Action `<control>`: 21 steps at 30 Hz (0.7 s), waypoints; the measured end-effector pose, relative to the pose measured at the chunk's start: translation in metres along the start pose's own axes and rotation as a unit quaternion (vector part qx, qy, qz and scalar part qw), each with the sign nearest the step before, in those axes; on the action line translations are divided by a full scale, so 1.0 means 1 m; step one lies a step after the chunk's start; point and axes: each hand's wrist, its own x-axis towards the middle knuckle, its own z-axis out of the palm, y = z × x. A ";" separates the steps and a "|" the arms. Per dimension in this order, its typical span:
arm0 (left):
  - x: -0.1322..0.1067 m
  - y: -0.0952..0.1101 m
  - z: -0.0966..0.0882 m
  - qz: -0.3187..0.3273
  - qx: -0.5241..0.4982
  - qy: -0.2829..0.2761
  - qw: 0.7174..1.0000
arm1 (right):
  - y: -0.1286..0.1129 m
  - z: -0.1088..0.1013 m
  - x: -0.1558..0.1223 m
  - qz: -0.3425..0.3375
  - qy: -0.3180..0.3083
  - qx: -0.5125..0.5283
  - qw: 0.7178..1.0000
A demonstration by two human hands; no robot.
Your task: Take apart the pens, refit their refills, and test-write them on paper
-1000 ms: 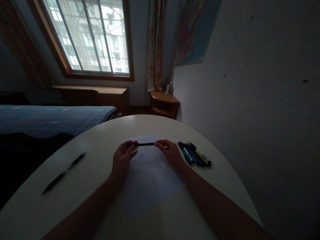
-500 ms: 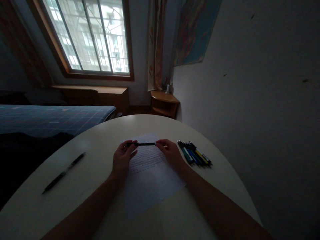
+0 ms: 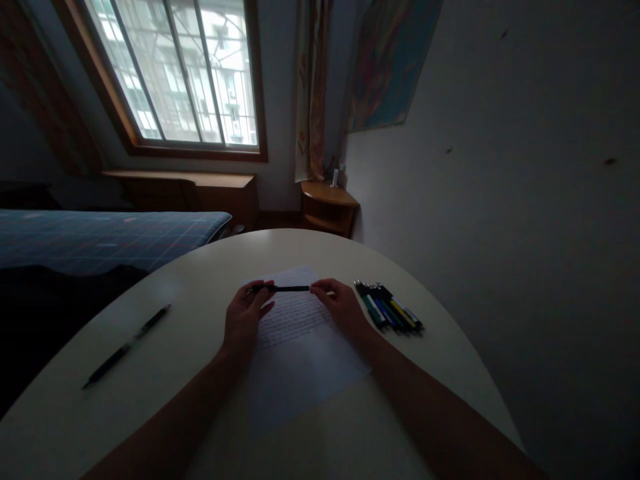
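Note:
A black pen (image 3: pixel 289 289) is held level between both hands, just above a lined sheet of paper (image 3: pixel 300 347) with handwriting on its far half. My left hand (image 3: pixel 245 319) pinches the pen's left end with closed fingers. My right hand (image 3: pixel 341 307) pinches the right end the same way. Both forearms rest over the round white table (image 3: pixel 200 280). A row of several coloured pens (image 3: pixel 389 308) lies just right of my right hand.
Another black pen (image 3: pixel 127 346) lies alone on the table's left side. A bed with a blue checked cover (image 3: pixel 100 233) stands left of the table. A wall runs close along the right. A window, wooden cabinets and a corner shelf (image 3: pixel 327 207) are behind.

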 end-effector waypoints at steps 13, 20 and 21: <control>-0.002 0.001 0.001 0.000 0.002 -0.003 1.000 | 0.001 0.001 0.000 0.005 -0.006 -0.006 1.000; 0.001 -0.001 -0.001 0.002 0.001 -0.002 1.000 | 0.003 0.000 0.000 -0.004 -0.005 -0.009 1.000; 0.001 -0.002 -0.001 0.002 0.001 -0.003 1.000 | 0.003 0.000 0.000 -0.002 -0.005 -0.008 1.000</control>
